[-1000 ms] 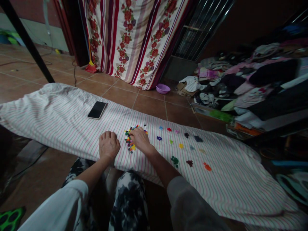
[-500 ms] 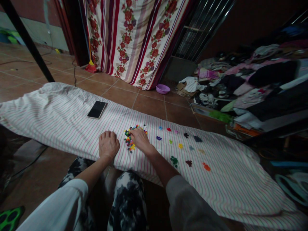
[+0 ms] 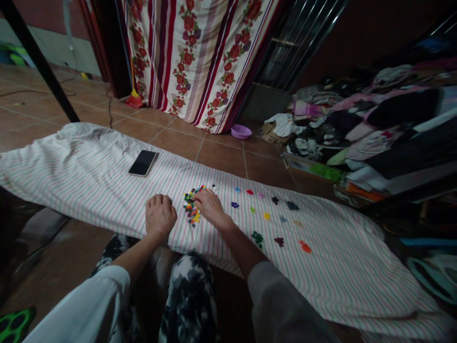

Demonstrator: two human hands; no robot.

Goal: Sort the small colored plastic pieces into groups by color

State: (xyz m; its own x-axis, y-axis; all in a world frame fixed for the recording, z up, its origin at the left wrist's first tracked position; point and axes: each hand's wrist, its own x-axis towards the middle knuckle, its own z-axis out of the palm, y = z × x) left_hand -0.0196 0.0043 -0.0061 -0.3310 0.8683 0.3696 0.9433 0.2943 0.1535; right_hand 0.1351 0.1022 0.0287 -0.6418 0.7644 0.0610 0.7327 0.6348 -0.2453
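A mixed pile of tiny coloured pieces point(image 3: 193, 215) lies on the striped cloth point(image 3: 107, 190). My right hand point(image 3: 210, 206) is over the pile's right side, fingertips drawn together among the pieces; whatever they pinch is hidden. My left hand point(image 3: 160, 213) rests palm down on the cloth left of the pile, with nothing visible in it. Right of my right hand lie several single-colour clusters, among them dark green pieces point(image 3: 257, 238), orange pieces point(image 3: 305, 246), yellow pieces point(image 3: 267, 216) and red pieces point(image 3: 249, 192). Their exact shape is too small to tell.
A phone point(image 3: 143, 163) lies on the cloth at the back left. Beyond the cloth's far edge are the tiled floor, a purple basin point(image 3: 241, 132) and a floral curtain point(image 3: 207, 62). Clothes point(image 3: 342, 114) are heaped at the right. A dark pole point(image 3: 43, 62) rises at the left.
My right hand has shifted very slightly at the pile, its fingertips still among the pieces. My left hand stays put on the cloth.
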